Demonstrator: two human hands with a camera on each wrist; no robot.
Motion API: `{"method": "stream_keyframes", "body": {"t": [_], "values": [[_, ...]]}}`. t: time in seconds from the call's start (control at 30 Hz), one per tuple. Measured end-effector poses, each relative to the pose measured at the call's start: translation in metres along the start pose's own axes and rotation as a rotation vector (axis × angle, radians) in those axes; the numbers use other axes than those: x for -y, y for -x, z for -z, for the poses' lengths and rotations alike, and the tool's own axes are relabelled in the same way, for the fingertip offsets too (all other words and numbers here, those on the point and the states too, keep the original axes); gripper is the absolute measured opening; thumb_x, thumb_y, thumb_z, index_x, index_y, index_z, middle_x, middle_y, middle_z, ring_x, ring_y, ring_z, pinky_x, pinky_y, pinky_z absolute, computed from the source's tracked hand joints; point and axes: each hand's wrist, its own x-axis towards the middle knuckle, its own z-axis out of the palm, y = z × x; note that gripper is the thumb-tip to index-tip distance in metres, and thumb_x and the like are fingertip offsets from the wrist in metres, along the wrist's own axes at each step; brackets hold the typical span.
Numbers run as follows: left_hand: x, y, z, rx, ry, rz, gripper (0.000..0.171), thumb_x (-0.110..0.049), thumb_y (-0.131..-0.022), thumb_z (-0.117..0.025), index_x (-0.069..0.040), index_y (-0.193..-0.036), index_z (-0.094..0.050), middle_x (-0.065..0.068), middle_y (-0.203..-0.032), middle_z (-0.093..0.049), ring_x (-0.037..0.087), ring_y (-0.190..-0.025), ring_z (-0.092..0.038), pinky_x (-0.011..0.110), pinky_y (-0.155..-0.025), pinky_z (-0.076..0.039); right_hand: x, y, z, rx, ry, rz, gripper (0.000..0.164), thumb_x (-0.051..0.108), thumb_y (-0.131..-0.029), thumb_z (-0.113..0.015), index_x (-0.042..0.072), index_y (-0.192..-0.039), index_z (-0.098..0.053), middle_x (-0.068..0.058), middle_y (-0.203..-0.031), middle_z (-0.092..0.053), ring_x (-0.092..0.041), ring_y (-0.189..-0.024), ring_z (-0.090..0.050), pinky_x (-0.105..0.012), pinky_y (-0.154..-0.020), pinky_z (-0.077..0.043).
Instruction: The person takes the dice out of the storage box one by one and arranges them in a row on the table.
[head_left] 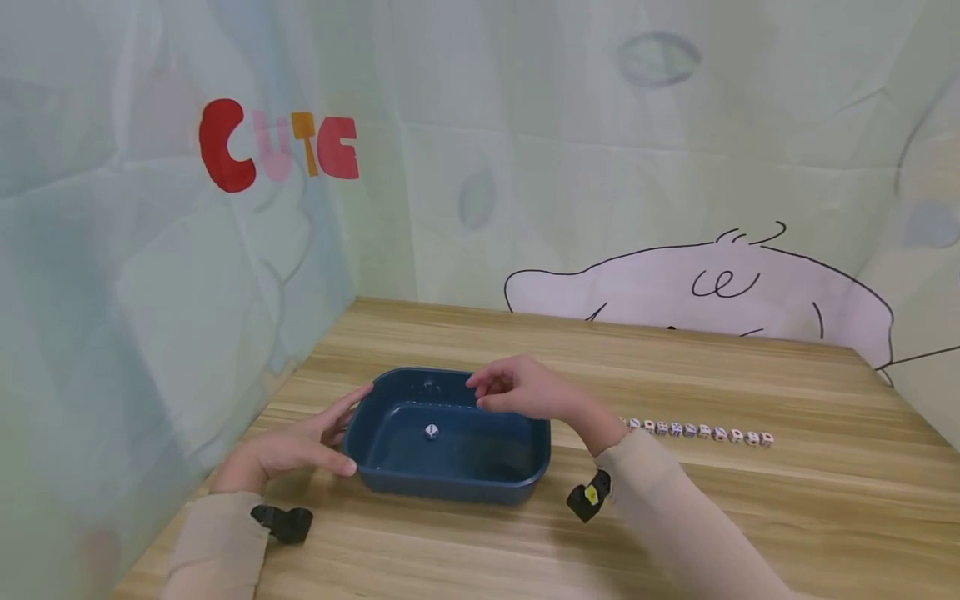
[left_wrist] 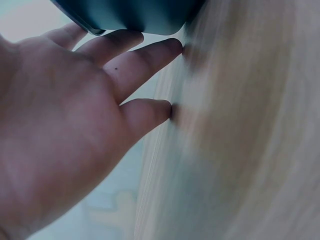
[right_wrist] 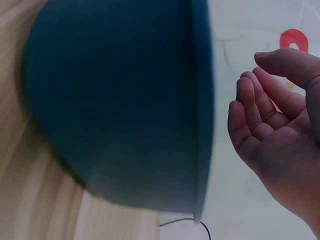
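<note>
A dark blue rectangular basin (head_left: 450,489) stands on the wooden table with a single white die (head_left: 431,432) lying inside it, left of its middle. My left hand (head_left: 296,446) is spread along the basin's left end, thumb by the near corner and fingers at the outer wall. In the left wrist view the fingers (left_wrist: 145,57) extend under and beside the dark wall, two fingertips low by the tabletop. Over the basin's far right part hovers my right hand (head_left: 528,389), its fingers loosely bent. The right wrist view shows nothing between thumb and fingers (right_wrist: 250,102).
A straight row of several white dice (head_left: 690,430) lies on the table (head_left: 750,517) to the right, partly behind the right forearm. Printed cloth walls (head_left: 450,167) border the table at the back and left. Each sleeve carries a black wrist camera (head_left: 588,497).
</note>
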Motion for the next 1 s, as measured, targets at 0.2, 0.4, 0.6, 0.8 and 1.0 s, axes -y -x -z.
{"method": "stream_keyframes", "body": {"t": [0.2,0.4,0.6,0.8,1.0], "values": [[-0.003,0.002,-0.001,-0.001,-0.016,-0.017,0.113,-0.013,-0.083,-0.073,-0.015,-0.154,0.014,0.035,-0.154,-0.01,0.046,-0.134,-0.028,0.031,-0.096,-0.038,0.003,-0.017,-0.014,0.001,-0.026,0.005,0.029,0.007,-0.09,-0.064,0.0,-0.119,-0.065,-0.007,-0.098,-0.067,-0.011,-0.088,-0.061,-0.025,-0.08,-0.051],[-0.003,0.001,-0.002,-0.007,-0.026,-0.009,0.112,-0.013,-0.083,-0.073,-0.015,-0.154,0.013,0.034,-0.154,-0.012,0.044,-0.133,-0.032,0.032,-0.098,-0.037,0.005,-0.033,-0.027,0.016,-0.065,0.009,0.031,0.004,-0.089,-0.065,-0.006,-0.119,-0.063,-0.01,-0.099,-0.068,-0.01,-0.087,-0.062,-0.024,-0.08,-0.051],[-0.001,-0.002,-0.002,-0.002,-0.039,-0.019,0.112,-0.014,-0.083,-0.073,-0.012,-0.153,0.014,0.036,-0.153,-0.012,0.046,-0.133,-0.032,0.029,-0.097,-0.037,-0.002,-0.043,-0.039,0.036,-0.048,-0.013,0.031,0.002,-0.088,-0.065,-0.005,-0.118,-0.064,-0.01,-0.099,-0.068,-0.011,-0.09,-0.062,-0.023,-0.08,-0.051],[-0.002,-0.003,-0.001,0.003,-0.045,-0.015,0.111,-0.014,-0.084,-0.072,-0.014,-0.154,0.014,0.035,-0.154,-0.01,0.047,-0.134,-0.028,0.031,-0.098,-0.036,-0.004,-0.048,-0.047,0.06,-0.014,-0.056,0.031,0.005,-0.088,-0.067,-0.003,-0.118,-0.065,-0.005,-0.098,-0.067,-0.011,-0.091,-0.061,-0.023,-0.081,-0.05],[0.002,-0.004,0.0,0.006,-0.04,-0.028,0.11,-0.012,-0.084,-0.072,-0.013,-0.153,0.014,0.035,-0.154,-0.008,0.05,-0.134,-0.026,0.026,-0.097,-0.037,-0.005,-0.053,-0.053,0.071,0.06,-0.078,0.03,0.007,-0.085,-0.07,-0.001,-0.114,-0.067,-0.003,-0.092,-0.067,-0.008,-0.083,-0.059,-0.02,-0.075,-0.047]]}}
